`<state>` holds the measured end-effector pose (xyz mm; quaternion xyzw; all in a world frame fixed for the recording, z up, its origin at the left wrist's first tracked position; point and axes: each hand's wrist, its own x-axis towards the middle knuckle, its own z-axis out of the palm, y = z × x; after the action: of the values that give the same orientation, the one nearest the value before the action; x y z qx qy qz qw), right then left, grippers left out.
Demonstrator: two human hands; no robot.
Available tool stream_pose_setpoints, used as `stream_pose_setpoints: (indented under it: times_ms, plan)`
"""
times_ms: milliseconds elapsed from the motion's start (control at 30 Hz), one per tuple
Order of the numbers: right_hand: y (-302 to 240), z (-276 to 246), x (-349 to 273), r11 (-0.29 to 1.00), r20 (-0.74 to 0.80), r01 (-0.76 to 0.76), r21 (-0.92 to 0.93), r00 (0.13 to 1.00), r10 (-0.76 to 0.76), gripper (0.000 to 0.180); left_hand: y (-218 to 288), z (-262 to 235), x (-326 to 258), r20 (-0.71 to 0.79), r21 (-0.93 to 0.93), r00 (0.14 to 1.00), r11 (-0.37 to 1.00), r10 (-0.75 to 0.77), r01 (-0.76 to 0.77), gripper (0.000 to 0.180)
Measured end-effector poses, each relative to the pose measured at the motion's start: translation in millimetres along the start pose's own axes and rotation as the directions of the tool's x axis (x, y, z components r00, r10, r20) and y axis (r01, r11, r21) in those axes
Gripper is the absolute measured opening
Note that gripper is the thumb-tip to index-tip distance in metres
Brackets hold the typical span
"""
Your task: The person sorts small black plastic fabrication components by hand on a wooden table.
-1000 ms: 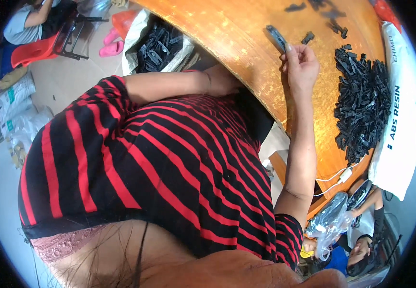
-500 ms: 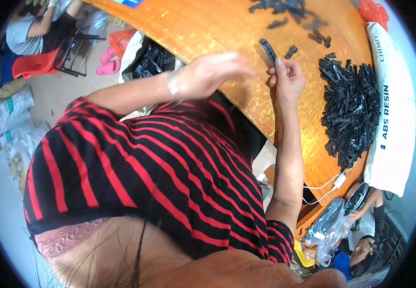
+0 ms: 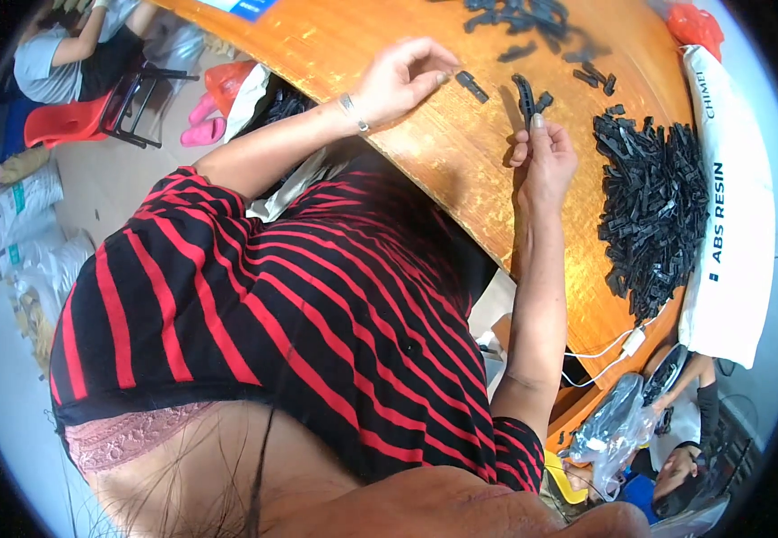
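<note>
My right hand [image 3: 548, 161] pinches a long narrow black plastic part [image 3: 524, 97] between thumb and fingers, just over the orange-brown table [image 3: 443, 148]. A small black piece [image 3: 545, 102] lies close beside the tip of that part. My left hand [image 3: 399, 82], with a bracelet at the wrist, hovers by the table's near edge. Its thumb and fingers are apart, curved, with nothing seen between them. Another small black piece [image 3: 472, 87] rests on the table just past those fingertips, seemingly apart from them.
A heap of black parts [image 3: 651, 206] lies at the right, against a white printed sack [image 3: 734, 206]. More parts [image 3: 519, 18] lie at the far side. A white cable [image 3: 631, 342] crosses the table's edge. Below the left edge is an open bag [image 3: 286, 103]. People sit at left and lower right.
My left hand has moved up from beside the bag to the table and its blur is gone. A small black piece now shows by its fingertips. My right hand's part has turned and shifted slightly right.
</note>
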<state>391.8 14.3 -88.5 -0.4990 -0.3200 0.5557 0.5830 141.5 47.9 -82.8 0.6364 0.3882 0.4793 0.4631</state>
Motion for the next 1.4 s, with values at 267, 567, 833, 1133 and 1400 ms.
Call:
stream_pose_setpoints:
  times_ms: [267, 567, 833, 1133, 1400]
  plan:
    - [3, 3, -5, 0.999, 0.040, 0.012, -0.029, 0.999, -0.011, 0.017, -10, 12, 26, 0.218, 0.683, 0.950, 0.661, 0.224, -0.312, 0.030]
    - [-15, 21, -1, 0.981, 0.132, -0.110, -0.162, 0.982, 0.132, 0.016, -19, 0, 29, 0.205, 0.203, 0.975, 0.978, -0.085, 0.043, 0.043]
    - [-19, 48, 7, 0.920, 0.108, -0.222, -0.323, 0.957, 0.269, 0.018, -9, -4, 53, 0.247, 0.022, 0.905, 0.935, -0.347, 0.353, 0.025]
    - [-5, 41, 12, 0.873, 0.102, -0.181, -0.453, 0.962, 0.252, 0.018, -9, 5, 49, 0.169, 0.242, 0.928, 0.926, -0.333, 0.289, 0.016]
    - [-8, 45, 8, 0.844, 0.073, -0.157, -0.513, 0.972, 0.225, 0.016, -14, 8, 48, 0.140, 0.403, 0.956, 0.896, -0.260, 0.184, 0.018]
